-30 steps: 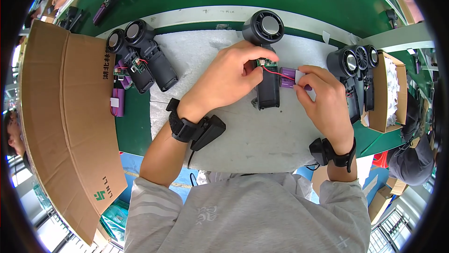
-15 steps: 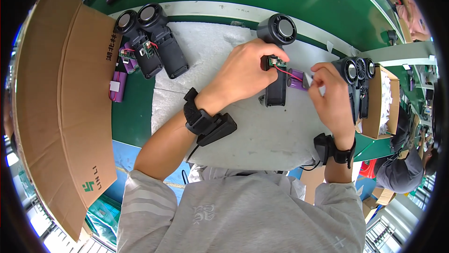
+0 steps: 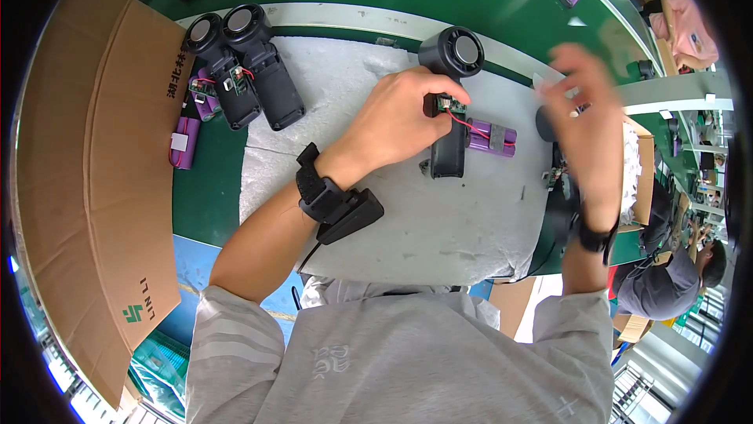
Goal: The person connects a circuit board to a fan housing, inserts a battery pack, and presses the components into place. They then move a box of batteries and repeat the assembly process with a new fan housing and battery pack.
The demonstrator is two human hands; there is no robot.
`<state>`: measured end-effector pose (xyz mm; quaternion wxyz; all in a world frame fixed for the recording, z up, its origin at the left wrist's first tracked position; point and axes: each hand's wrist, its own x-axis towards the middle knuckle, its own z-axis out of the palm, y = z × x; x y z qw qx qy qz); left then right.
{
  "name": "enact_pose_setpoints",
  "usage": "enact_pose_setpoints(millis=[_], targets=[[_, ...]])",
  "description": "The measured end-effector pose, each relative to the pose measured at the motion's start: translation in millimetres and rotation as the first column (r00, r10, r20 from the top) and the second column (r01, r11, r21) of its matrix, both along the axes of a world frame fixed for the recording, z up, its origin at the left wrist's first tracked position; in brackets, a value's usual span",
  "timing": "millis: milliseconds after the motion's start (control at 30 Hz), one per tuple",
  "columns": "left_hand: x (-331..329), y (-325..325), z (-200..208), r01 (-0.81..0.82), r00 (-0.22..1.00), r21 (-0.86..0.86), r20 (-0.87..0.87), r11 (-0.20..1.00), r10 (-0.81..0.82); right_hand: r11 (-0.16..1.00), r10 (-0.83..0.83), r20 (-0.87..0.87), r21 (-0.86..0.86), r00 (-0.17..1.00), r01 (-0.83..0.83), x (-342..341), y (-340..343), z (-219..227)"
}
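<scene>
My left hand (image 3: 396, 114) is closed around the neck of a black handheld fan (image 3: 449, 153), whose round head (image 3: 459, 51) points away from me. Beside its thumb a small green circuit board (image 3: 453, 104) shows in the opened housing. Red wires run from the board to a purple battery pack (image 3: 492, 138), which lies to the right with a grey strip across it. My right hand (image 3: 584, 110) is raised over the right side, smeared by motion, with its fingers apart. A small white scrap (image 3: 577, 21) shows beyond its fingertips.
Two black fans (image 3: 259, 71) lie at the left, near loose purple battery packs (image 3: 184, 141). A tall cardboard box (image 3: 102, 173) walls off the left side. More fan parts (image 3: 557, 169) and a small open carton (image 3: 645, 181) stand at the right. A co-worker (image 3: 663, 287) sits farther right.
My right hand has left the battery pack and swung up and right, uncovering the grey strip. A white scrap now shows farther away. My left hand keeps its hold on the fan.
</scene>
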<state>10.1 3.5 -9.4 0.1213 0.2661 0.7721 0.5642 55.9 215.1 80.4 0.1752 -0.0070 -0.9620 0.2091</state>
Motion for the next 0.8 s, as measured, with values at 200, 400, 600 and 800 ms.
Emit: enact_pose_setpoints(millis=[200,400,600,800], targets=[[1.0,4.4,5.5,0.018,1.000,-0.013,0.012,1.000,-0.018,0.929,0.366,0.124,0.019,0.922,-0.371,33.7,-12.2,-56.1],[-2.3,2.6,4.9,0.033,0.999,0.000,0.000,0.999,-0.033,0.892,0.439,0.348,-0.277,0.828,-0.356,30.6,2.2,-47.8],[-3.5,2.6,3.8,0.071,0.997,-0.037,-0.031,0.997,-0.072,0.460,0.632,0.404,-0.882,0.662,0.099,39.5,0.1,-44.6],[-3.7,2.2,6.5,0.060,0.998,-0.019,0.025,0.998,-0.060,0.173,0.701,0.340,-0.934,0.627,0.313,40.0,3.3,-39.6]])
